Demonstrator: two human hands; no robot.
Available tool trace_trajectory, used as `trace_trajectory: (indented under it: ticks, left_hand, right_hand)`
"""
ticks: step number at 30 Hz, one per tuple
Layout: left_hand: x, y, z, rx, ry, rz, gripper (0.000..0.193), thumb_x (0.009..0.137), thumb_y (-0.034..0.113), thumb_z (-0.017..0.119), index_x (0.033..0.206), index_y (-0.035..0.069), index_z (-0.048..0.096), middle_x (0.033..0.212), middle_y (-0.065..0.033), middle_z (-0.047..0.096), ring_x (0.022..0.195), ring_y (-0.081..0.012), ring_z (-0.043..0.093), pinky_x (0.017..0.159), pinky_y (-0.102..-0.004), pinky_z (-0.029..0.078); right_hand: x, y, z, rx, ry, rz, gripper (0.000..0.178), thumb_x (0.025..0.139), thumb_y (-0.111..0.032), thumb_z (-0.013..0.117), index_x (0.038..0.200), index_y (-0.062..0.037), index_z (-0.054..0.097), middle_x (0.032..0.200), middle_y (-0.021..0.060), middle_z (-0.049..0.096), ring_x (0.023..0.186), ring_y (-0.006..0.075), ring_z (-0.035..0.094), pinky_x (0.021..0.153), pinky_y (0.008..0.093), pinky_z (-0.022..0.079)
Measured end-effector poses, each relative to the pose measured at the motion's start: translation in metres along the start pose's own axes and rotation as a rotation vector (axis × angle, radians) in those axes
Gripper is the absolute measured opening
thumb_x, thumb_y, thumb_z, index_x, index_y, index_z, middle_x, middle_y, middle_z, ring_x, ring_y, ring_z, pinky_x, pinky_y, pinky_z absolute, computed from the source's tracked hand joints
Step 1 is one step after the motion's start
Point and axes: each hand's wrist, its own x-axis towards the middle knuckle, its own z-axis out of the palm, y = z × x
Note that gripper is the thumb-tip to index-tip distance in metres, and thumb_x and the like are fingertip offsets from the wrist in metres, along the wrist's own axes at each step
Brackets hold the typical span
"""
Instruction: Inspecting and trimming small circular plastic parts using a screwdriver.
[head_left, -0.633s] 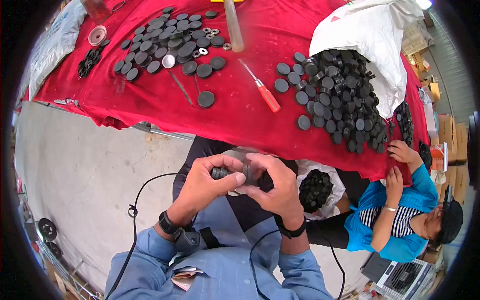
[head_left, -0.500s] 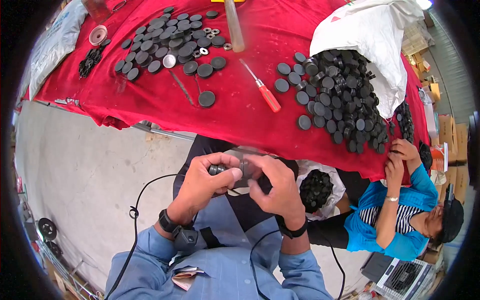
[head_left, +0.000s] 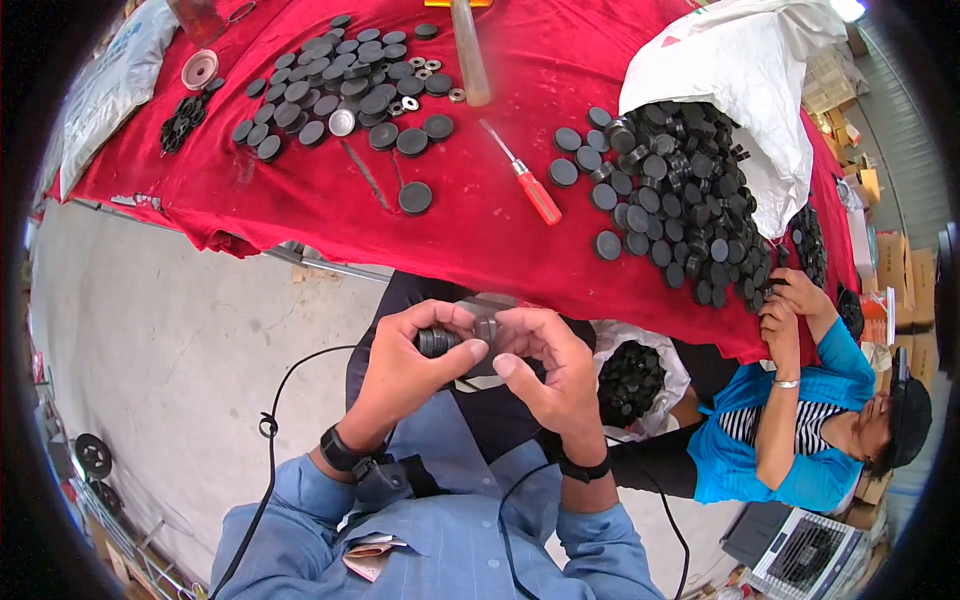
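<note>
**A few discs in hand, many more lying loose**

We find the handled pieces, a short row of black round discs (head_left: 436,342), in front of the seated person's lap. The left hand (head_left: 405,368) is curled round them, thumb and fingers closed on the row. At its fingertips one thin dark upright disc (head_left: 485,329) faces the right hand (head_left: 563,378), whose fingers bend inward with the thumb spread apart; we cannot tell whether that hand grips anything.

We judge the work to be under way and far from over: only these few are gathered up. On the red velvety cloth (head_left: 480,235) lie a broad heap of black discs (head_left: 680,195) at the mouth of a white woven sack (head_left: 735,45) and a looser scatter of dark flat discs (head_left: 345,75) to the left. Black pieces (head_left: 632,380) already fill an open white bag (head_left: 680,372) beside the lap, though we cannot say whether they are finished.

A greyish blur between the hands hides the front disc's outline, and fingers cover part of the row, so we cannot count it. What the co-worker's hands (head_left: 790,305) pinch is too small to tell.
</note>
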Motion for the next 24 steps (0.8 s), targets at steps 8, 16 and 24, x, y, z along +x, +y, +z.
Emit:
trace_trajectory:
  ticks: [8,16,24]
  left_hand:
    - [-0.003,-0.003,0.01,0.254,0.067,0.377,0.031,0.071,0.0,0.079,0.1,0.004,0.066,0.089,-0.0046,0.064,0.084,-0.0123,0.061,0.076,-0.0262,0.049]
    - [0.0,-0.003,0.009,0.321,0.032,0.553,0.031,0.067,-0.003,0.079,0.095,0.003,0.067,0.09,-0.0091,0.064,0.083,-0.0203,0.064,0.075,-0.0293,0.05]
    - [-0.002,0.002,0.008,0.367,0.067,0.696,0.033,0.065,-0.002,0.081,0.094,0.003,0.067,0.089,-0.0109,0.065,0.081,-0.022,0.065,0.071,-0.0302,0.051]
  right_hand:
    - [-0.006,0.015,0.005,0.337,0.095,0.141,0.024,0.095,-0.004,0.06,0.117,0.0046,0.056,0.106,0.0104,0.065,0.095,0.0139,0.064,0.083,0.0286,0.054]
    - [-0.008,0.021,0.007,0.398,0.118,0.02,0.025,0.096,-0.003,0.057,0.12,0.0042,0.054,0.112,0.0129,0.065,0.103,0.0163,0.063,0.091,0.0305,0.051]
    - [-0.007,0.016,0.009,0.304,0.056,-0.018,0.026,0.095,0.001,0.058,0.121,0.0035,0.055,0.113,0.0102,0.064,0.104,0.0151,0.062,0.092,0.0295,0.05]
